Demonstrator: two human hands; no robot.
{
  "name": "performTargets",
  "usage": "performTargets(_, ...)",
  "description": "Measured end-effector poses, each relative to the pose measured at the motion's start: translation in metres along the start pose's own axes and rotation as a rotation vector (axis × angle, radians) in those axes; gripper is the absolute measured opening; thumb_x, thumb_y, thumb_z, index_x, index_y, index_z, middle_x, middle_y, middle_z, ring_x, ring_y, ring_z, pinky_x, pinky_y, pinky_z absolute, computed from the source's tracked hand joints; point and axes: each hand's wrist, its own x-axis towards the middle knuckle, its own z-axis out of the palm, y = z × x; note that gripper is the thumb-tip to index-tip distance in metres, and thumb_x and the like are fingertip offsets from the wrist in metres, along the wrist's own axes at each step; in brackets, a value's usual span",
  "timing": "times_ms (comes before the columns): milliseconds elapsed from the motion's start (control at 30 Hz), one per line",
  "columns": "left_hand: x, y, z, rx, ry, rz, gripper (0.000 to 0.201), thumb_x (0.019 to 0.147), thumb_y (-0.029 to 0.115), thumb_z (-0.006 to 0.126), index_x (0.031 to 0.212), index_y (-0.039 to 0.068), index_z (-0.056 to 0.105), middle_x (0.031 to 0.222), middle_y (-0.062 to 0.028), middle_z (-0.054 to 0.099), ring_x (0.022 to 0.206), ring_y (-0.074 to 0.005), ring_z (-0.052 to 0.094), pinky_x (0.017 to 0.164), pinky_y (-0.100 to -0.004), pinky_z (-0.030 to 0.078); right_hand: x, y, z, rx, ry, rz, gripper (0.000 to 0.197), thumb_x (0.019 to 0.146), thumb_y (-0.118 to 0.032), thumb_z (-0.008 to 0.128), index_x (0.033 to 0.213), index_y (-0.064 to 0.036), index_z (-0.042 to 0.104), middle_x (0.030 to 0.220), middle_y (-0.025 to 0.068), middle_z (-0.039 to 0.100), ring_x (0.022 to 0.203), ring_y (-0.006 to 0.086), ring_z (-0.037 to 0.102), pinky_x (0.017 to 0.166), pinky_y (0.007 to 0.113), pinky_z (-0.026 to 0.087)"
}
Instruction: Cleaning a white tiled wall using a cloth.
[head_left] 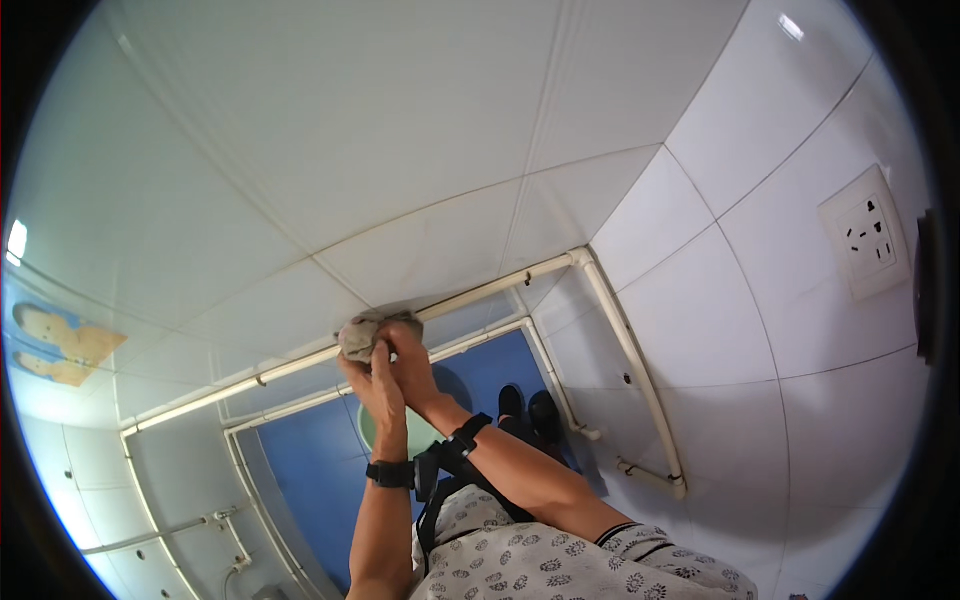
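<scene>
Together, left hand: the left hand is curled shut around the lower left of a crumpled grey-beige cloth, fingers wrapped tight on it; a black wrist strap rings the forearm below.
Right hand: the right hand closes over the same cloth from the right, its fingers clamped on the wad and pressed against the left hand; a black band sits at this wrist too.
Cloth: bunched into a soft, wrinkled lump, held up against the white tiled wall, just beside the upper cream pipe.
Wall: large glossy white tiles with thin grey joints, meeting a second tiled wall at a corner to the right.
Pipes: two smooth, round cream pipes run side by side along the wall, bend at the corner and go down the right-hand wall.
Floor: a matt blue floor lies far below, with a round pale green basin under the hands and a pair of black shoes just to its right.
Clothing: a short-sleeved white top with a grey flower print.
Right wall: a square white wall socket, flat on the tile, well apart from the hands.
</scene>
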Motion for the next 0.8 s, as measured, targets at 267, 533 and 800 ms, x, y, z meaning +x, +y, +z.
performTargets(267, -0.021, 0.012, 0.057, 0.228, -0.029, 0.049, 0.048, 0.099, 0.027, 0.071, 0.135, 0.001, 0.053, 0.123, -0.0133, 0.061, 0.112, -0.0235, 0.060, 0.100, -0.0390, 0.049, 0.014, 0.009, -0.059, 0.164, -0.026, 0.093, 0.034, 0.090, -0.004, 0.080, 0.119, -0.0024, 0.060, 0.122, 0.0124, 0.066, 0.110, 0.0211, 0.068, 0.092, 0.034, 0.058)
performTargets(533, -0.051, 0.037, 0.163, 0.068, -0.249, -0.073, 0.050, 0.099, 0.018, 0.071, 0.140, 0.000, 0.050, 0.127, -0.0134, 0.062, 0.114, -0.0229, 0.059, 0.101, -0.0379, 0.048, 0.050, 0.007, -0.170, 0.107, 0.117, 0.060, 0.031, 0.090, -0.002, 0.080, 0.115, -0.0030, 0.063, 0.134, 0.0099, 0.060, 0.117, 0.0193, 0.065, 0.097, 0.032, 0.055)
performTargets(800, -0.061, 0.029, 0.267, 0.041, -0.681, -0.026, 0.050, 0.101, 0.023, 0.070, 0.140, -0.002, 0.052, 0.126, -0.0192, 0.067, 0.115, -0.0259, 0.065, 0.097, -0.0380, 0.055, 0.081, 0.000, -0.271, 0.172, 0.460, 0.091, 0.031, 0.100, -0.009, 0.071, 0.126, -0.0008, 0.058, 0.127, 0.0109, 0.064, 0.111, 0.0184, 0.064, 0.093, 0.033, 0.057)
